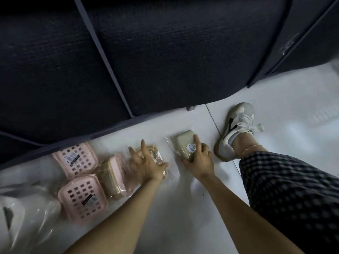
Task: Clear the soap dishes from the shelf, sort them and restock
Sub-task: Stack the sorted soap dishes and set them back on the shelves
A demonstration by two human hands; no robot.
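Several wrapped soap dishes lie on the white floor [183, 208] in front of a dark shelf unit [146, 52]. My right hand [200, 158] grips a green soap dish [183, 142] in clear wrap, forefinger along its right edge. My left hand [146, 162] lies with spread fingers on a beige soap dish [156, 154] in clear wrap. To the left lie a pink and beige soap dish [114, 175] and two pink perforated soap dishes, one further away [75, 159] and one nearer to me [82, 198].
My foot in a white sneaker [236, 129] stands right of the green dish, with my checked trouser leg [293, 198] below it. Clear plastic bags [22, 208] lie at the far left. The shelf's base edge [110, 129] runs just behind the dishes.
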